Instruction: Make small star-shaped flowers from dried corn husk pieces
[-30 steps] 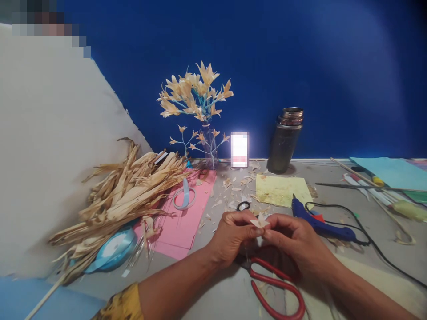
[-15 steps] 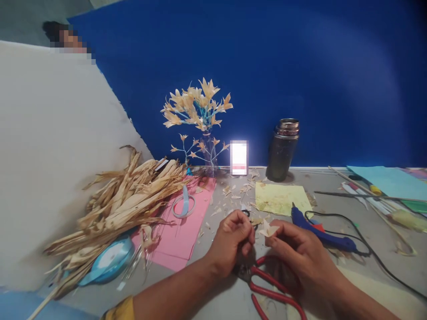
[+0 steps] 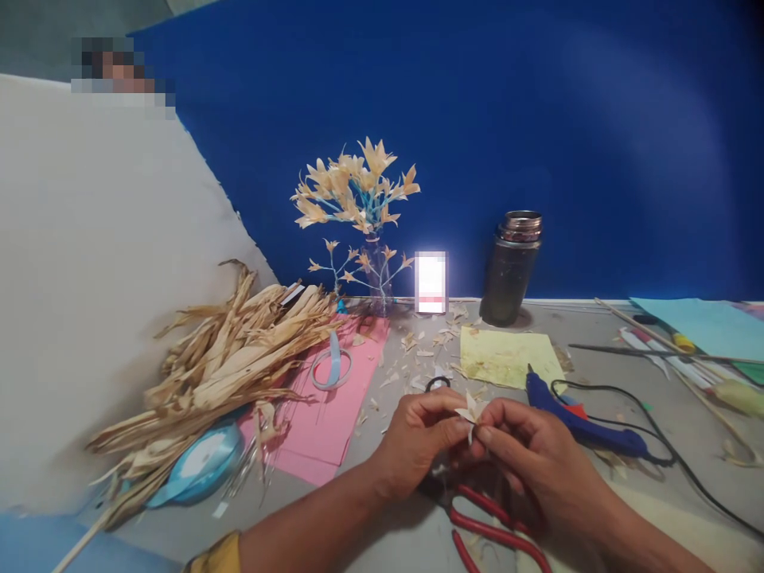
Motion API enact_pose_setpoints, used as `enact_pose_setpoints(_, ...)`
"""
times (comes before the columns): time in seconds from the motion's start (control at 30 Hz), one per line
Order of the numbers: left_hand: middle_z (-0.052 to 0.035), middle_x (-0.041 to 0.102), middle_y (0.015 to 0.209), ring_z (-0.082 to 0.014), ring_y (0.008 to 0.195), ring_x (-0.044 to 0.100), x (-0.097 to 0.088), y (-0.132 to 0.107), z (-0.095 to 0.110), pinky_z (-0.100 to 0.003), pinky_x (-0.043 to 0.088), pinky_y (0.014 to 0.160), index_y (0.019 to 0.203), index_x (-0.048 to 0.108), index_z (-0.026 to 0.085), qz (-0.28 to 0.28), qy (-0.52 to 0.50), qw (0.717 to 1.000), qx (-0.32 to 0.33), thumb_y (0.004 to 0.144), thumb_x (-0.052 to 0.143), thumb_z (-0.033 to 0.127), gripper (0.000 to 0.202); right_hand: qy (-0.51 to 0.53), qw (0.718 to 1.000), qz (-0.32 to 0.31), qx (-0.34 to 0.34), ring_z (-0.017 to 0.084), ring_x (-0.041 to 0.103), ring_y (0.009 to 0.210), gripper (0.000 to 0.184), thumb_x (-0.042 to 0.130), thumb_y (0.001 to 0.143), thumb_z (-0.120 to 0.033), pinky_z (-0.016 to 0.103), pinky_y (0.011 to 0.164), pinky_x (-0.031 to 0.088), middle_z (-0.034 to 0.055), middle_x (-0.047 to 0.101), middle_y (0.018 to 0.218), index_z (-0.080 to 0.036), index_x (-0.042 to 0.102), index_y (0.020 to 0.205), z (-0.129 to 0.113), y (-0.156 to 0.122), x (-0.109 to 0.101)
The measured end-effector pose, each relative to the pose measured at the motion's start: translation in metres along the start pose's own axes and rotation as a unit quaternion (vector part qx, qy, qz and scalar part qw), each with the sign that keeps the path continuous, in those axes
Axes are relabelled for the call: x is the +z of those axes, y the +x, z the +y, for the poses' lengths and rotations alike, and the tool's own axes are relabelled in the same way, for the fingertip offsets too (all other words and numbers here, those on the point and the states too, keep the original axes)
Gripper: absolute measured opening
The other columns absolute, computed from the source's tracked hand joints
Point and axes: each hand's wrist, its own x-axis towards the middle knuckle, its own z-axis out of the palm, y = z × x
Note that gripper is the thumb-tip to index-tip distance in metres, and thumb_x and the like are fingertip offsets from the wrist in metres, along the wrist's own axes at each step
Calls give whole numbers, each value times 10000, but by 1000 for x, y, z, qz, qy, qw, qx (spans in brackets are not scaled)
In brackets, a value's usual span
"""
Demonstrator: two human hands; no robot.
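Note:
Between my two hands is a small cream corn-husk flower with pointed petals. My right hand pinches it near its base between thumb and fingertips. My left hand is closed at its other side, with thumb and forefinger on a petal. Below my hands lie red-handled pliers or cutters, their jaws partly hidden under my left hand. A blue hot glue gun rests just right of my right hand, its black cord curling away.
Dried corn husks are heaped at the left by a blue ribbon roll and pink paper. Husk flowers stand in a bottle at the back. A dark flask is behind yellow paper. Husk scraps litter the table.
My left hand has moved right to meet the husk flower, and its fingers now touch it. My right hand keeps its pinch, with the flower shifted slightly left and turned.

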Motion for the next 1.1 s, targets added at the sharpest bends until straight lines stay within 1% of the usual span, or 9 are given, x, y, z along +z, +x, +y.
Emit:
enact_pose_setpoints(0.1, -16, 601, 678, -96, 538, 552, 0, 0, -5, -218, 418, 512, 794, 745, 124, -14, -31, 999, -24, 697, 853, 345, 264, 27, 1000, -9, 5, 109, 544, 511, 392, 771, 787, -537, 228, 490, 418, 32, 712, 687, -171, 637, 744, 4, 1, -1)
enact_pose_setpoints(0.27, -10, 578, 798, -75, 534, 586, 1, -1, -10, -200, 408, 483, 693, 745, 115, 24, -55, 998, -33, 609, 912, 304, 266, 39, 999, -19, 16, 58, 467, 433, 392, 790, 782, -517, 195, 438, 336, 18, 708, 668, -162, 636, 722, 6, 1, 0)
enact_pose_setpoints(0.37, -9, 575, 801, -54, 504, 557, 2, -1, -9, -194, 373, 457, 637, 730, 107, 34, -53, 997, -35, 579, 924, 293, 275, 45, 998, -34, 19, 54, 461, 434, 381, 786, 789, -504, 195, 446, 346, 17, 703, 677, -159, 638, 727, 6, 0, 0)
enact_pose_setpoints(0.5, -4, 582, 823, -42, 501, 527, 2, -1, -6, -194, 358, 445, 642, 730, 116, 44, -36, 998, -18, 559, 930, 303, 287, 22, 999, -47, 13, 110, 559, 543, 311, 755, 821, -462, 228, 509, 404, 38, 720, 747, -170, 647, 814, 5, -1, -2)
enact_pose_setpoints(0.63, 10, 566, 770, -35, 484, 478, 2, -1, -5, -191, 349, 431, 629, 740, 128, 60, -4, 998, 23, 566, 927, 301, 263, -39, 998, -40, -5, 113, 516, 523, 300, 731, 819, -464, 232, 494, 380, -6, 627, 640, -176, 648, 799, 1, -1, -3)
enact_pose_setpoints(0.8, -17, 584, 780, -69, 559, 513, 2, 0, -5, -182, 380, 436, 613, 747, 137, 89, 15, 995, 48, 563, 930, 331, 271, -41, 998, -41, 7, 100, 476, 481, 330, 733, 800, -504, 225, 468, 363, -26, 584, 614, -185, 653, 783, 2, 0, -4)
enact_pose_setpoints(0.9, -16, 591, 786, -66, 541, 512, 3, -1, -7, -189, 385, 429, 603, 728, 131, 85, 5, 996, 38, 525, 944, 347, 315, -24, 999, -41, 6, 103, 475, 482, 341, 736, 801, -517, 227, 465, 364, -20, 594, 626, -187, 652, 781, 6, 1, -4)
enact_pose_setpoints(1.0, -5, 594, 797, -52, 503, 500, 3, -1, -9, -202, 367, 423, 607, 706, 125, 77, -4, 997, 21, 518, 946, 348, 339, -42, 998, -48, -2, 108, 490, 503, 352, 745, 793, -514, 227, 481, 374, -13, 609, 630, -180, 641, 754, 7, 2, -3)
enact_pose_setpoints(1.1, 13, 584, 739, -38, 460, 472, 0, 1, -2, -211, 311, 420, 585, 663, 122, 62, -29, 998, 17, 532, 941, 313, 341, -65, 996, -61, 13, 102, 485, 488, 386, 718, 807, -550, 219, 466, 368, -9, 618, 627, -179, 628, 756, 8, 2, -1)
